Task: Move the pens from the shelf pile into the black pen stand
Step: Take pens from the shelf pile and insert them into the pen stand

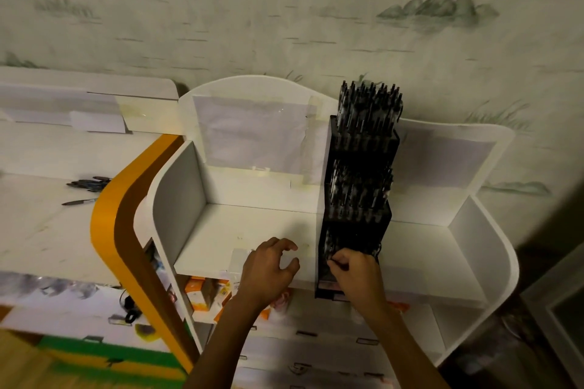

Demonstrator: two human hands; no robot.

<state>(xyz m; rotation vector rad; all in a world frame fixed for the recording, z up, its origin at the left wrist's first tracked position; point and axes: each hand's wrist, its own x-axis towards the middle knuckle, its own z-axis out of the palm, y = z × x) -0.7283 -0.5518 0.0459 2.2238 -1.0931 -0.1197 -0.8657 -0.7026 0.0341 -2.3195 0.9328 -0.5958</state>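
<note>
Nearest, at the front edge of the white shelf [252, 230]: left hand [268, 265], fingers loosely curled and apart, holding nothing, hovering over the shelf board. Just right of it, right hand [355, 275], fingers curled at the lowest tier of the black pen stand [357, 208], seemingly pinching something thin and dark there; too blurred to call it a pen with certainty.

Stand itself: stepped in three tiers, rising toward the back wall, set at the front edge near the shelf's middle and running back. Top tier packed tight with upright dark pens [369, 104]; middle tier also well filled; lowest tier partly filled, with room left, by the look of it.

Far left, on the neighbouring shelf top beyond the orange edge [104, 224]: small pile of pens [90, 184], and one loose pen [79, 201] lying flat just in front of it, well apart from the stand.

Handling, as a judgement: light, stiff, smooth and apt to roll; best pinched mid-barrel, several at once if bunched, then dropped upright. Stand likely light and tippy when loaded high, so steadying at its base seems wise.
</note>
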